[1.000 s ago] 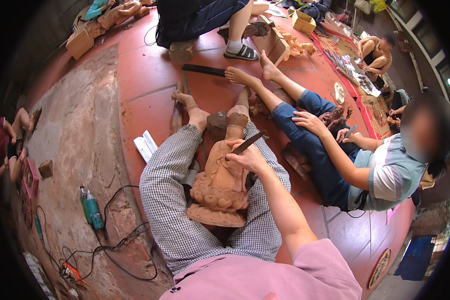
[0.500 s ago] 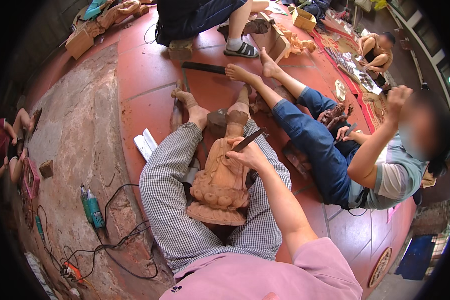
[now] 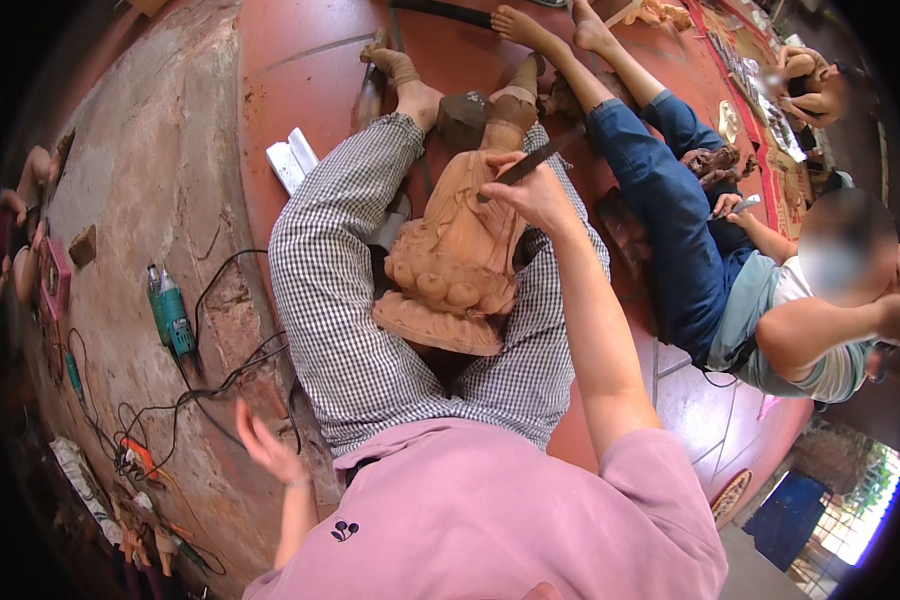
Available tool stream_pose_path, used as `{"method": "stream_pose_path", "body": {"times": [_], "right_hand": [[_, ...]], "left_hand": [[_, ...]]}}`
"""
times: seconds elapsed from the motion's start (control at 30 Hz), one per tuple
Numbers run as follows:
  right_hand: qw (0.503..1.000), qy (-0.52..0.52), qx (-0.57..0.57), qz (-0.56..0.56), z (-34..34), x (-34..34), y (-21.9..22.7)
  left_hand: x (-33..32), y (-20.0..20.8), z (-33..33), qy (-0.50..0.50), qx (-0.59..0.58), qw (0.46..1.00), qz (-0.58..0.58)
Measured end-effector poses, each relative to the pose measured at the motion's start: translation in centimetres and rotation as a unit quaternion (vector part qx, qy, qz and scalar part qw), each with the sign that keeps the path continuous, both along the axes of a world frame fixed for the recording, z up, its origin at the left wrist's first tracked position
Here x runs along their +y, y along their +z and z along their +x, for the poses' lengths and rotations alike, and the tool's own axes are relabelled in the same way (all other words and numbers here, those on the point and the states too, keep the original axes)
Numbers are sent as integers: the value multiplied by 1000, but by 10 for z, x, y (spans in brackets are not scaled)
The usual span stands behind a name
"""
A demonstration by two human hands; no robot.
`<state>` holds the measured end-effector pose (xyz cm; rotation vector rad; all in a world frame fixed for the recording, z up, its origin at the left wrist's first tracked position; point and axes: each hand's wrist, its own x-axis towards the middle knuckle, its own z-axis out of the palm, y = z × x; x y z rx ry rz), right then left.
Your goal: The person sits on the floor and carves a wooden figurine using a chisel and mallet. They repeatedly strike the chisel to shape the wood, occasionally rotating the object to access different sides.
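Observation:
A carved wooden statue point(image 3: 455, 225) with a rounded, petalled base lies between my thighs, its base toward me and its narrow end by my feet. My right hand point(image 3: 538, 197) grips a dark flat file point(image 3: 530, 163), which slants up to the right over the statue's upper part. The fingers of that hand rest on or just above the carved wood; which of the two I cannot tell. Off to the left, my left hand point(image 3: 270, 450) is raised beside my hip with its fingers stretched out, holding nothing. Nearest to it are black cables point(image 3: 232, 385) on the ground.
Two green power tools point(image 3: 174, 315) lie on the rough concrete at left. A white angled piece point(image 3: 291, 162) sits beside my left leg. Close on my right, a co-worker point(image 3: 660, 200) sits with legs stretched forward. A dark block point(image 3: 462, 118) stands between my feet.
My left hand has come into sight at the lower left. My right hand keeps the file over the statue. The view has shifted, and the co-worker's raised arm has come down.

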<state>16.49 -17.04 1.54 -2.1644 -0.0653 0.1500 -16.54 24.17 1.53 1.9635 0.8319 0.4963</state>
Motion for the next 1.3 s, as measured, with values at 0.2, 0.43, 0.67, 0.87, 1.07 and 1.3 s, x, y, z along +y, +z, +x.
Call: {"method": "stream_pose_path", "body": {"times": [0.2,0.43,0.67,0.87,1.07,1.3], "right_hand": [[998,-1,49,45,13,4,3],[999,-5,-42,11,12,12,-4],[999,25,-17,-25,2,13,-3],[995,-71,-72,11,-3,13,0],[970,-149,-102,161,-49,33,-8],[990,-96,-103,9,-58,48,10]], "left_hand": [[-115,24,139,-313,-88,945,-32],[-204,-7,161,-452,-61,866,206],[-202,-16,162,-438,-89,863,234],[-206,-15,161,-435,-87,863,242],[-209,-15,160,-434,-78,862,251],[-211,-16,159,-433,-74,865,245]]}}
